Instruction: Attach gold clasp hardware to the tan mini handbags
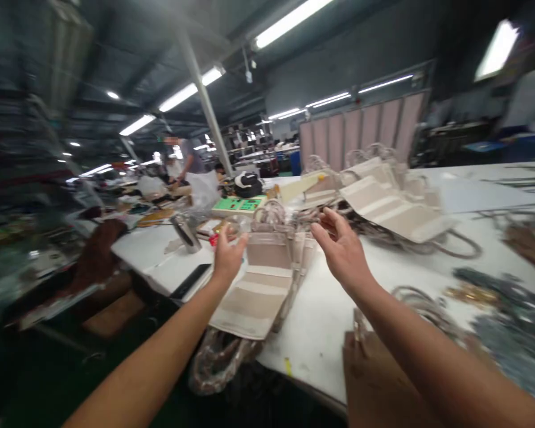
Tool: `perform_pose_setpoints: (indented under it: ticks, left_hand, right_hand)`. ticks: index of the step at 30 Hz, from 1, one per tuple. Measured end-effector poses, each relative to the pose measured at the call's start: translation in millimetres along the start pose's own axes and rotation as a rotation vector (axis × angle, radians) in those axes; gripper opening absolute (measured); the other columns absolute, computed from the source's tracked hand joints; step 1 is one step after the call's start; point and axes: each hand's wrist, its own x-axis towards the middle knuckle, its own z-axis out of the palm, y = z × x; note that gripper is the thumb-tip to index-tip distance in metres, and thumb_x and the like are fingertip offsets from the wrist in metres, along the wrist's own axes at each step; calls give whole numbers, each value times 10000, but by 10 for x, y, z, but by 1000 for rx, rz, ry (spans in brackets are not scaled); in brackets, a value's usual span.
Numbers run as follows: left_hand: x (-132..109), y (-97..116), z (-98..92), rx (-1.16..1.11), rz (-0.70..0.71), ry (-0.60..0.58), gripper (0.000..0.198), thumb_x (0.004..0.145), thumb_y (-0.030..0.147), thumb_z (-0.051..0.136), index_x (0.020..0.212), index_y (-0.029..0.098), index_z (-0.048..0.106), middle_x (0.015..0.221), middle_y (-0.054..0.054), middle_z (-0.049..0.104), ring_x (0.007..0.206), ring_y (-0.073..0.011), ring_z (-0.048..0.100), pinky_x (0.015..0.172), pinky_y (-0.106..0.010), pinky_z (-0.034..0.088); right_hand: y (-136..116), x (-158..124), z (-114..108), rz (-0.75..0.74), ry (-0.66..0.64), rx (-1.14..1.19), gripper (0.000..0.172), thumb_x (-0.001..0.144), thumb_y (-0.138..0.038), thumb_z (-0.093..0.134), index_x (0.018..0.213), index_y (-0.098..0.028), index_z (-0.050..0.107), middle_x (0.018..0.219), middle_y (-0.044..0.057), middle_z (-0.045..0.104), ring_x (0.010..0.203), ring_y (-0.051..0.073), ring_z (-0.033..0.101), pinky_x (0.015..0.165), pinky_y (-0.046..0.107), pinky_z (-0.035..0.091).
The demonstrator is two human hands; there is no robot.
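Beige, pale-striped bag (258, 291) seemingly overhangs the white table (321, 333) edge.

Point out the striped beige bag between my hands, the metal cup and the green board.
striped beige bag (261, 291), head view, on its striped front panel.
metal cup (185, 232), head view, on its shiny side.
green board (241, 205), head view, on its top face.

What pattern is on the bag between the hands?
The bag is beige with paler cream bands across it, shown in the head view, slightly blurred.
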Motion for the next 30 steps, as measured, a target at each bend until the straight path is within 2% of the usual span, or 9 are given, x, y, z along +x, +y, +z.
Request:
perform_pose_setpoints:
  ticks: [2, 4, 7, 11, 14, 18, 21, 24, 30]
  left_hand:
    - [-467, 314, -47, -110, 27, -89, 561, 953, 427, 629, 1424, 145, 515, 1348, -112, 636, 1247, -342, 603, 1071, -510, 491]
    - [-1116, 536, -8, -208, -3, -331, 461, 934, 475, 661, 1331, 243, 628, 1216, -71, 710, 1112, -315, 672, 1003, -473, 554]
    - [-2119, 560, 298, -168, -134, -621, 544, 875, 476, 715, 1374, 275, 631, 1359, -115, 662, 1162, -336, 662, 1002, -483, 563]
    - [-2826, 199, 962, -121, -293, -524, 714, 763, 506, 749, 1376, 166, 613, 1422, -194, 612, 1344, -402, 555, 1159, -567, 438]
    - [-2951, 106, 1306, -176, -364, -528, 769, 780, 558, 721, 1421, 168, 558, 1454, -181, 593, 1399, -381, 513, 1212, -538, 386]
    - [-2980, 345, 1515, -230, -372, -535, 773, 800, 553, 709, 1461, 199, 518, 1504, -142, 558, 1425, -351, 490, 1232, -514, 365]
    - [-3010, 489, 1590, -251, -375, -487, 776, 798, 563, 705, 1448, 186, 511, 1480, -142, 569, 1410, -337, 500, 1243, -504, 348]
    - [-3007, 469, 1607, -290, -426, -457, 813, 750, 608, 744, 1407, 190, 513, 1390, -142, 607, 1279, -349, 593, 1116, -516, 489]
    - [-2829, 377, 1572, -93, -268, -367, 652, 667, 683, 749, 1074, 187, 634, 1187, -109, 632, 1102, -361, 616, 1004, -552, 525]
  right_hand:
    - [-234, -66, -570, -56, 62, -56, 602, 937, -586, 651, 1391, -191, 625, 1314, 125, 684, 1179, 271, 654, 1049, 444, 515]
    - [-351, -320, -1208, -16, 163, -214, 503, 950, -562, 647, 1311, -215, 687, 1230, 96, 727, 1116, 270, 678, 1027, 446, 516]
    - [-270, -1034, -2049, 207, 324, -520, 467, 920, -603, 645, 1198, -244, 752, 1142, 83, 758, 1030, 303, 697, 982, 484, 522]
    - [128, -2241, -2579, 441, 293, -644, 486, 879, -654, 641, 1120, -253, 772, 1126, 87, 763, 1001, 332, 713, 877, 469, 587]
    - [340, -2929, -2596, 359, 215, -611, 416, 914, -582, 634, 1154, -267, 763, 1278, 85, 707, 1189, 325, 658, 1022, 471, 559]
    - [357, -3162, -2588, 364, 205, -565, 361, 964, -509, 608, 1209, -279, 743, 1318, 74, 681, 1238, 288, 627, 1094, 436, 509]
    - [275, -3016, -2749, 391, 187, -509, 314, 985, -504, 595, 1119, -271, 758, 1201, 64, 716, 1141, 263, 657, 1014, 378, 531]
    - [253, -2784, -2980, 382, 210, -545, 317, 976, -519, 602, 1061, -260, 765, 1084, 58, 734, 1017, 252, 680, 890, 352, 553]
    - [571, -2035, -3471, 375, 152, -878, 339, 989, -473, 526, 1063, -238, 759, 1112, 62, 735, 1009, 240, 685, 866, 331, 555]
